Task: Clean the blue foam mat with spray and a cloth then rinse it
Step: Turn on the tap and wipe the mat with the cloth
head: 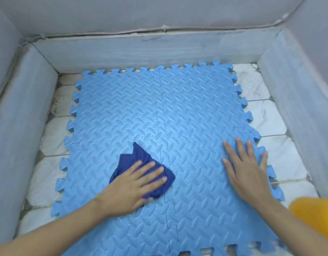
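A light blue foam mat of interlocking tiles with a raised leaf pattern lies flat on a white tiled floor. A crumpled dark blue cloth sits on the mat's near left part. My left hand presses down on the cloth with its fingers straight and spread. My right hand lies flat on the mat near its right edge, fingers spread, holding nothing. No spray bottle is in view.
Low grey walls enclose the floor on the left, back and right. White tiles show in strips around the mat. A blurred orange-yellow thing fills the lower right corner.
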### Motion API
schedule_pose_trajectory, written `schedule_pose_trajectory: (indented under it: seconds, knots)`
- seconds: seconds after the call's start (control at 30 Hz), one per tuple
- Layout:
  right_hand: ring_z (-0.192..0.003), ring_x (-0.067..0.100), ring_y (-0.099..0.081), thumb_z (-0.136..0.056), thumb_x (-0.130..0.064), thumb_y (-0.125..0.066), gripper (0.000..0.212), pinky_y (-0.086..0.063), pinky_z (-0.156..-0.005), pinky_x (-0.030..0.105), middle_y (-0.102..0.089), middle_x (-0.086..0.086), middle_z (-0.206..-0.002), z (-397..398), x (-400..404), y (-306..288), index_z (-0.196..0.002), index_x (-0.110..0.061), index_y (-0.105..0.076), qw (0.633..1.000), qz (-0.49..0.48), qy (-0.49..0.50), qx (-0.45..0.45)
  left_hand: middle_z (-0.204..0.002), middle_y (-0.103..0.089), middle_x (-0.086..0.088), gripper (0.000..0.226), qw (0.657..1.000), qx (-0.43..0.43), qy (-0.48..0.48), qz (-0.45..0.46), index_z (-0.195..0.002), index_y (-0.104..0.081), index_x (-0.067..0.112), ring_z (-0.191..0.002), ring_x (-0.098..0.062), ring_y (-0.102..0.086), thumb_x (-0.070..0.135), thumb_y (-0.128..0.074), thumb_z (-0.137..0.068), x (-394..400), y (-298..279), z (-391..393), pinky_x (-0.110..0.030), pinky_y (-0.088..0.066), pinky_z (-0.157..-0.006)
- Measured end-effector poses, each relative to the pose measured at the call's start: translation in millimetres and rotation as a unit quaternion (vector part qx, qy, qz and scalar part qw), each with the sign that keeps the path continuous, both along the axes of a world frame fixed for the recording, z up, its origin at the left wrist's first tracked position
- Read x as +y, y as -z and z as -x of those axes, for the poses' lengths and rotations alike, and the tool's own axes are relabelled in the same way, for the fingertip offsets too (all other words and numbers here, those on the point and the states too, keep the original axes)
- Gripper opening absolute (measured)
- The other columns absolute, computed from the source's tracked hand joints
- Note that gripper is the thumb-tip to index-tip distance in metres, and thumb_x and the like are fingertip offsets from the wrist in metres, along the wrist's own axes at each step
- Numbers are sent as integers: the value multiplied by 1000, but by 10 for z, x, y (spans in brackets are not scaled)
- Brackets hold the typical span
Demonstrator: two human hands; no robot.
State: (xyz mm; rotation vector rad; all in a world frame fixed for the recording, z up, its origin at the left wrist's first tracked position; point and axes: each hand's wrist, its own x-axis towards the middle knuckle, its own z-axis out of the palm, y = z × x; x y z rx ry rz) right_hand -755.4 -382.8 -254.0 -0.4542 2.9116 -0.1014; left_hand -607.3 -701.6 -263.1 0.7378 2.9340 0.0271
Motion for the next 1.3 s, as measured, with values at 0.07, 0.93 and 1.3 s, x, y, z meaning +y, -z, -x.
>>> schedule_pose_trajectory:
  seconds: [0.07,0.93,1.3]
  knots:
    - [-152,23,-5,-95,-61,-9,65,-9,-118,58,-13,-1,-164,-21,304,13,-154,-35,-17,999,-1,43,-2,-154,-32,4,51,993,-30,114,-25,-147,-33,31,-142,-23,-30,44,-35,-97,237,6,-213,-45,-22,-112]
    - [-151,22,-12,-99,-52,-33,60,-17,-120,48,-21,1,-162,-102,330,169,-152,-25,-30,995,58,69,53,-158,-20,3,55,990,-28,-101,-95,-150,-26,25,-146,-20,-16,42,-24,-98,1291,31,1585,-40,-5,-117]
    - [-150,20,-17,-100,-43,-36,54,-20,-119,45,-27,0,-160,-119,371,199,-149,-22,-37,988,108,75,78,-159,-16,1,52,975,20,-196,-104,-149,-27,26,-147,-22,-7,44,-19,-100,1513,114,3443,-43,-1,-119]
